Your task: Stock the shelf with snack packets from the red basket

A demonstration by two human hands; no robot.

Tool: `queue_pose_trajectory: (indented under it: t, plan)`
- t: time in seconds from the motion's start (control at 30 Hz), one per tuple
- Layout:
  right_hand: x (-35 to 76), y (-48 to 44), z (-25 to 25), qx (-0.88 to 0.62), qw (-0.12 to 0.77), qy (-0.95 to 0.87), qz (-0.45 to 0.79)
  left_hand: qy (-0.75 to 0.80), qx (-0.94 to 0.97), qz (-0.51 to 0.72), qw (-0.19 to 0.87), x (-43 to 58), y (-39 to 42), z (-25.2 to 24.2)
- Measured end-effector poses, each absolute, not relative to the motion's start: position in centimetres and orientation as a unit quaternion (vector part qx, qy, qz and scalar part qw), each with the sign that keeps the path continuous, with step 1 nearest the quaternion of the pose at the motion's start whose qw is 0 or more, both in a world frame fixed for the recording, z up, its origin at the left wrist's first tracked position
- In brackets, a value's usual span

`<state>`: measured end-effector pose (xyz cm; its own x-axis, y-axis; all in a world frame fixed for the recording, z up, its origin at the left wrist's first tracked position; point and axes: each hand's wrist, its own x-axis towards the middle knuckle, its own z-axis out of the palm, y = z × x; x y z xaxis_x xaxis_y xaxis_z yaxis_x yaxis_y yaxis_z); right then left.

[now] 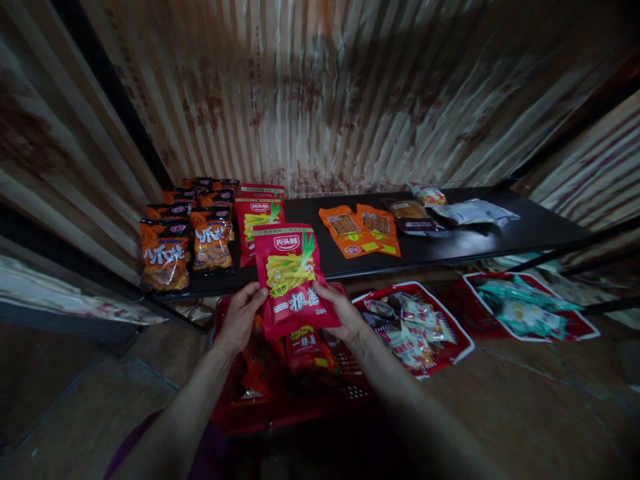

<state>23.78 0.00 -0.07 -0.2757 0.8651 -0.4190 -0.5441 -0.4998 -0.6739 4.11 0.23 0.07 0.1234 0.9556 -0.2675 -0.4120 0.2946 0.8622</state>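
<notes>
A red snack bag (295,283) with yellow sticks and a green onion printed on it is held up in front of the black shelf. My left hand (243,313) pinches its left edge, and my right hand (343,313) grips its right edge. Just behind it on the shelf stand more red snack bags (259,217) of the same print, partly hidden by the held one. Below my hands, a red basket (273,417) contains another red bag (304,350) and some orange packets.
Rows of black-and-orange snack bags (165,257) stand at the shelf's left. Flat orange packets (360,230) and several other packages lie farther right on the black shelf (530,217). Two more red baskets hold white packets (417,330) and green packets (530,307). A pleated curtain (320,100) hangs behind.
</notes>
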Motion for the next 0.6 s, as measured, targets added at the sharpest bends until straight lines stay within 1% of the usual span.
queue_pose_trajectory:
  t: [0.3,0.6]
  plan:
    - [23.3,-0.3,0.9,-0.373,0.468,-0.248,0.761,0.447,0.313,0.558,0.625,3.5,0.8,-0.8]
    - [23.2,-0.3,0.9,-0.349,0.475,-0.274,0.760,0.449,0.286,0.568,0.628,3.8,0.9,-0.8]
